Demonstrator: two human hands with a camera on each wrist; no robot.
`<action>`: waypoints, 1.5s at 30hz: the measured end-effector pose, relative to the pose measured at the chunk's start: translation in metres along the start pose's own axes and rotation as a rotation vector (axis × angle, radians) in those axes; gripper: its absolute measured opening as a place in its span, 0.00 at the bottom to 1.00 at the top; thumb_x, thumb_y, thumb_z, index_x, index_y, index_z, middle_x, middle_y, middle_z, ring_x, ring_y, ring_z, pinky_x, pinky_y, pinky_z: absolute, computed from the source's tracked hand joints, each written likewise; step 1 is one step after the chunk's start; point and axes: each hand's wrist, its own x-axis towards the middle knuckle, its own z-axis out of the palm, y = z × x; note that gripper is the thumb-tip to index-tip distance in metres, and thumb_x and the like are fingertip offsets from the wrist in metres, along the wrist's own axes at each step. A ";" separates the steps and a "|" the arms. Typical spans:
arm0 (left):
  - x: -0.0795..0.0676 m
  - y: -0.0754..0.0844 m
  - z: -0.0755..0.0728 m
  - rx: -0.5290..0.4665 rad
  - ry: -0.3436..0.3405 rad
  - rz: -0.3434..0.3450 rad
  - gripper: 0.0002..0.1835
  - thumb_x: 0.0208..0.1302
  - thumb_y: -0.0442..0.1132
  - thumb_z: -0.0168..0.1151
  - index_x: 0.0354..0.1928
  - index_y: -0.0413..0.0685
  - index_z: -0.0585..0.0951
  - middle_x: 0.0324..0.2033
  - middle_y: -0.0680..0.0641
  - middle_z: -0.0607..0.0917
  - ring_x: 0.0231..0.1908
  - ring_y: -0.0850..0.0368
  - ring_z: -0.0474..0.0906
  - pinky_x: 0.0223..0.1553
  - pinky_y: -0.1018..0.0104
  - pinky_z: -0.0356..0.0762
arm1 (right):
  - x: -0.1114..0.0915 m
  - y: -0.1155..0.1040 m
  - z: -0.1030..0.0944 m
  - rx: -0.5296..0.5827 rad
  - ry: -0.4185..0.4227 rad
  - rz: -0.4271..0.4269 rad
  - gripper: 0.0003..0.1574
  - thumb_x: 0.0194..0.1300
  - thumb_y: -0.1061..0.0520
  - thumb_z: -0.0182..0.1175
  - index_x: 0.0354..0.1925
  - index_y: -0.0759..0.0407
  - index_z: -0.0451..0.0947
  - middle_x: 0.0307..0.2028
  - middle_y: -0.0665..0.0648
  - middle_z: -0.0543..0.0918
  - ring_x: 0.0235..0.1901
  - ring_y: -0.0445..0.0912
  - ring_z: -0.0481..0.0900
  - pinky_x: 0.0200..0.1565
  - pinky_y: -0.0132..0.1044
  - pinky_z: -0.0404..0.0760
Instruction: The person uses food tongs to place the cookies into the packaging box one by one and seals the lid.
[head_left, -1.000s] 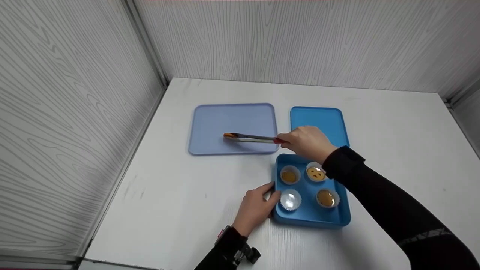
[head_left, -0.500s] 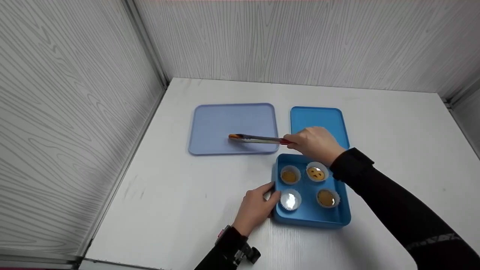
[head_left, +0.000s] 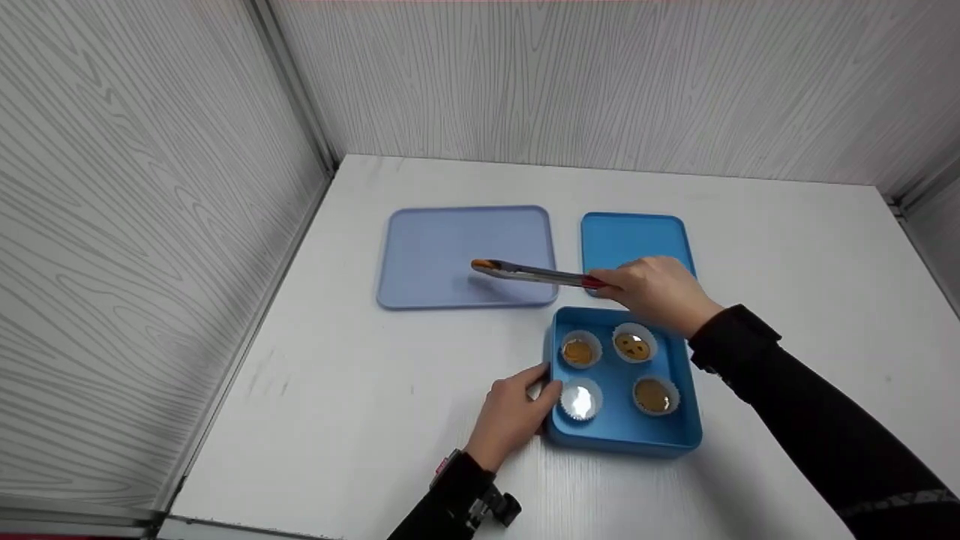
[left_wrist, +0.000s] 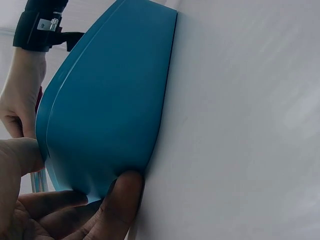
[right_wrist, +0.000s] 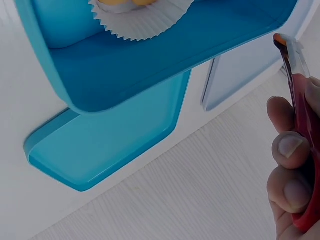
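In the head view my right hand [head_left: 656,292] grips red-handled tongs [head_left: 536,274], whose tips pinch a small orange-brown piece, perhaps a cookie [head_left: 484,265], above the lilac tray [head_left: 427,255]. My left hand [head_left: 510,416] holds the left wall of a blue box [head_left: 611,435], thumb at the rim; the left wrist view shows fingers against the outer wall [left_wrist: 110,100]. White paper cups stand inside the box. Orange-brown pieces lie in the upper left cup [head_left: 579,351], the spotted upper right one [head_left: 634,345] and the lower right one [head_left: 655,395]. The lower left cup [head_left: 581,399] shows only its shiny white bottom.
A flat blue lid or tray [head_left: 634,234] lies behind the box, partly under my right hand in the head view. The lilac tray is to its left on the white table [head_left: 337,390]. Grained panels [head_left: 525,82] enclose the back and sides.
My right hand has moved right with the tongs, and their tips have risen off the lilac tray, carrying the orange-brown piece. The left hand and the box have stayed put.
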 end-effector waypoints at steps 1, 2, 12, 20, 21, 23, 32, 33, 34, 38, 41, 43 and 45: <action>0.000 0.000 0.000 0.000 -0.001 -0.002 0.30 0.74 0.57 0.57 0.69 0.48 0.77 0.64 0.47 0.81 0.64 0.55 0.76 0.66 0.53 0.73 | -0.001 0.001 -0.001 0.002 0.000 0.008 0.19 0.72 0.52 0.65 0.57 0.56 0.86 0.30 0.56 0.89 0.21 0.45 0.80 0.26 0.38 0.83; 0.000 0.000 0.000 -0.001 -0.001 -0.003 0.30 0.74 0.57 0.57 0.69 0.48 0.77 0.64 0.47 0.81 0.64 0.55 0.76 0.66 0.52 0.73 | -0.003 0.001 -0.002 0.004 0.000 0.018 0.19 0.71 0.52 0.65 0.57 0.56 0.85 0.31 0.57 0.89 0.22 0.45 0.81 0.27 0.39 0.84; 0.001 0.002 -0.001 -0.003 0.000 -0.020 0.31 0.73 0.58 0.58 0.69 0.48 0.77 0.64 0.47 0.81 0.63 0.55 0.76 0.66 0.52 0.74 | -0.023 0.011 -0.011 0.000 0.072 0.032 0.20 0.69 0.57 0.67 0.58 0.57 0.85 0.33 0.60 0.90 0.24 0.49 0.82 0.28 0.42 0.83; 0.001 0.002 -0.001 0.003 0.001 -0.032 0.30 0.73 0.58 0.58 0.69 0.49 0.77 0.64 0.48 0.81 0.63 0.56 0.77 0.66 0.53 0.74 | -0.040 0.016 -0.015 0.008 0.140 0.058 0.21 0.67 0.58 0.69 0.57 0.56 0.86 0.35 0.59 0.91 0.25 0.50 0.84 0.31 0.43 0.85; 0.001 0.002 -0.001 0.001 0.003 -0.027 0.30 0.73 0.57 0.58 0.69 0.49 0.78 0.64 0.48 0.81 0.63 0.56 0.77 0.65 0.53 0.74 | -0.042 0.017 -0.015 0.011 0.147 0.058 0.21 0.66 0.58 0.69 0.57 0.57 0.86 0.35 0.59 0.91 0.25 0.50 0.84 0.31 0.44 0.86; 0.001 0.002 -0.001 -0.001 0.001 -0.023 0.30 0.73 0.58 0.58 0.69 0.49 0.78 0.60 0.47 0.84 0.60 0.56 0.79 0.64 0.54 0.75 | -0.047 0.018 -0.015 0.008 0.171 0.048 0.21 0.65 0.59 0.70 0.57 0.57 0.86 0.35 0.59 0.91 0.26 0.50 0.85 0.31 0.44 0.86; 0.001 0.001 -0.002 -0.022 -0.013 -0.020 0.30 0.73 0.58 0.58 0.69 0.49 0.77 0.33 0.52 0.86 0.24 0.66 0.77 0.46 0.64 0.80 | -0.066 0.029 -0.018 -0.011 0.313 -0.022 0.23 0.59 0.63 0.74 0.54 0.60 0.87 0.33 0.59 0.91 0.26 0.49 0.87 0.27 0.43 0.85; 0.001 0.001 -0.002 -0.023 -0.014 -0.023 0.30 0.73 0.58 0.59 0.69 0.49 0.77 0.32 0.52 0.86 0.24 0.65 0.77 0.45 0.64 0.80 | -0.067 0.030 -0.018 -0.012 0.322 -0.023 0.23 0.58 0.63 0.74 0.54 0.60 0.87 0.32 0.59 0.91 0.26 0.49 0.87 0.27 0.42 0.85; 0.000 0.001 -0.002 -0.025 -0.018 -0.026 0.30 0.73 0.57 0.58 0.69 0.49 0.77 0.29 0.53 0.84 0.23 0.65 0.77 0.43 0.65 0.80 | -0.069 0.031 -0.019 -0.011 0.330 -0.022 0.23 0.58 0.63 0.74 0.54 0.60 0.87 0.32 0.58 0.91 0.26 0.48 0.87 0.27 0.42 0.85; 0.000 0.002 -0.003 -0.034 -0.026 -0.033 0.31 0.73 0.57 0.58 0.70 0.49 0.77 0.25 0.54 0.82 0.21 0.64 0.78 0.40 0.66 0.80 | -0.077 0.033 -0.021 -0.009 0.347 -0.001 0.24 0.58 0.64 0.75 0.54 0.59 0.88 0.32 0.56 0.91 0.24 0.44 0.84 0.25 0.35 0.82; 0.000 0.002 -0.002 -0.033 -0.023 -0.033 0.31 0.73 0.58 0.58 0.70 0.49 0.77 0.28 0.55 0.83 0.23 0.65 0.78 0.43 0.65 0.81 | -0.082 0.035 -0.023 -0.019 0.354 0.007 0.24 0.57 0.64 0.75 0.54 0.59 0.87 0.31 0.56 0.90 0.22 0.43 0.82 0.24 0.32 0.79; 0.000 0.002 -0.002 -0.025 -0.020 -0.033 0.31 0.73 0.58 0.58 0.70 0.49 0.77 0.30 0.54 0.84 0.24 0.65 0.78 0.47 0.64 0.80 | -0.086 0.036 -0.025 -0.025 0.356 0.011 0.24 0.57 0.65 0.75 0.54 0.60 0.87 0.32 0.57 0.90 0.23 0.43 0.82 0.25 0.31 0.79; 0.000 0.001 -0.002 -0.024 -0.018 -0.030 0.31 0.73 0.58 0.58 0.70 0.49 0.77 0.33 0.52 0.86 0.25 0.65 0.78 0.49 0.62 0.80 | -0.089 0.037 -0.026 -0.026 0.354 0.021 0.24 0.57 0.65 0.75 0.54 0.60 0.87 0.32 0.57 0.91 0.24 0.44 0.84 0.27 0.29 0.80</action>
